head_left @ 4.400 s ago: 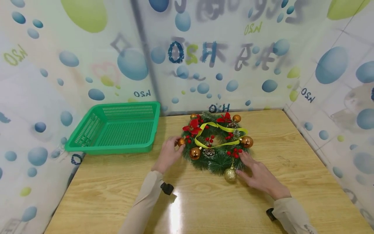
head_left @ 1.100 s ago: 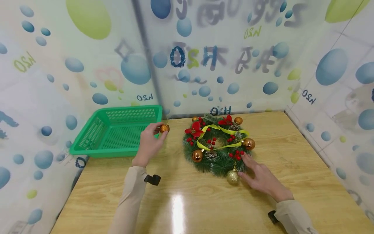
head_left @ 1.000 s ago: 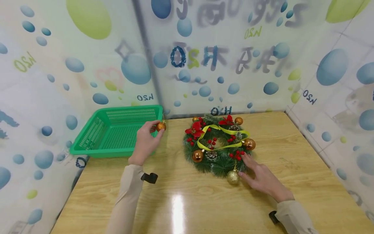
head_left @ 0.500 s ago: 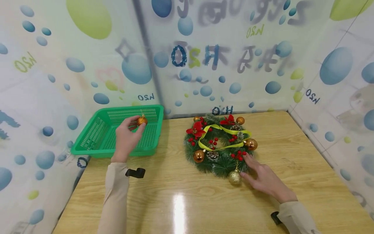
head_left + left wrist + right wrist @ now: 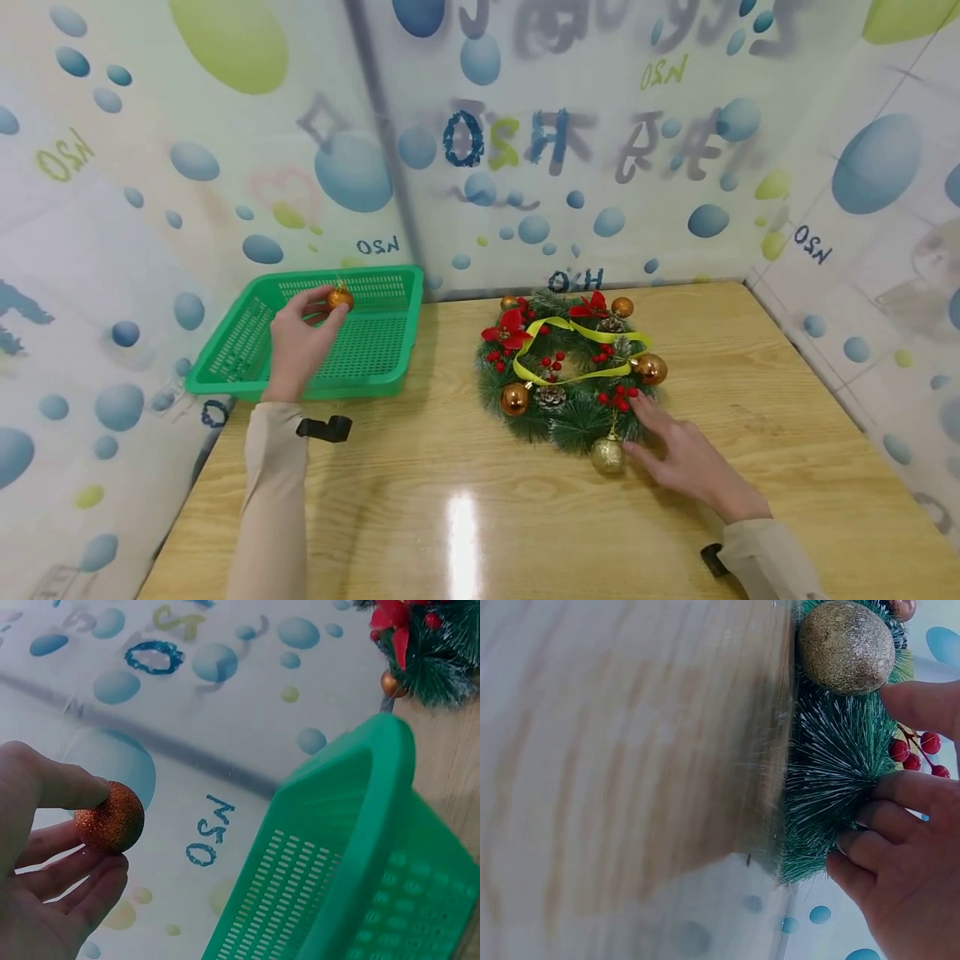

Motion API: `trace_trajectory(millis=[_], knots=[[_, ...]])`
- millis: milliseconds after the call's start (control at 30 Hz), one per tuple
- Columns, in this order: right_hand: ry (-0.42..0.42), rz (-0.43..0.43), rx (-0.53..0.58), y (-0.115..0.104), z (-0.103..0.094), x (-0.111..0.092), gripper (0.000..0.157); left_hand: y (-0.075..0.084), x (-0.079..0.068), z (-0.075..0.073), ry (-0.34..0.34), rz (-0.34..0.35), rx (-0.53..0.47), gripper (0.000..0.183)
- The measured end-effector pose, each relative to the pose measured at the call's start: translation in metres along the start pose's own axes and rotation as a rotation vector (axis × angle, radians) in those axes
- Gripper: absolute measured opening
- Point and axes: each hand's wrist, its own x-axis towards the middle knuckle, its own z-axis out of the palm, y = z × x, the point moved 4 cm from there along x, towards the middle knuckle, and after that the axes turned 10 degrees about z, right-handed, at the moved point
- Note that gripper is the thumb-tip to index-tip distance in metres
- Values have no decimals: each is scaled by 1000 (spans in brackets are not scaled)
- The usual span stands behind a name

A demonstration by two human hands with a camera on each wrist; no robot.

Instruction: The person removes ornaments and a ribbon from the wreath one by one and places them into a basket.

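My left hand (image 5: 300, 342) pinches an orange glitter bauble (image 5: 112, 819) between thumb and fingers. A thin gold loop stands up from its cap. In the head view hand and bauble overlap the green basket (image 5: 300, 389); the left wrist view has them beside its rim. On the table lies a green Christmas wreath (image 5: 577, 421) with red flowers, berries, pine cones, copper baubles and a yellow ribbon. My right hand (image 5: 693, 462) grips the wreath's near right side, bent fingers (image 5: 889, 817) in the needles. Its thumb is at a gold bauble (image 5: 847, 646).
The wooden table (image 5: 390, 500) runs up to a wall (image 5: 570, 150) painted with blue and green drops. The basket stands at the table's back left, the wreath to its right. A second wall (image 5: 885, 275) closes the right side.
My left hand has taken the orange bauble from the wreath's left edge and carried it left over the basket. My right hand has stayed at the wreath.
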Motion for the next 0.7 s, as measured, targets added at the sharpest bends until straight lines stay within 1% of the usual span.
trace_trajectory(millis=[167, 300, 500, 700], knots=[[5, -4, -3, 1, 0, 0, 73, -4, 7, -9, -25, -9, 43, 47], [13, -10, -8, 1, 0, 0, 72, -7, 11, -12, -55, -6, 53, 48], [15, -3, -13, 1, 0, -1, 72, -22, 18, -12, -112, -38, 66, 50], [20, -8, -19, -1, 1, 0, 72, -35, 20, -16, -164, -58, 97, 51]])
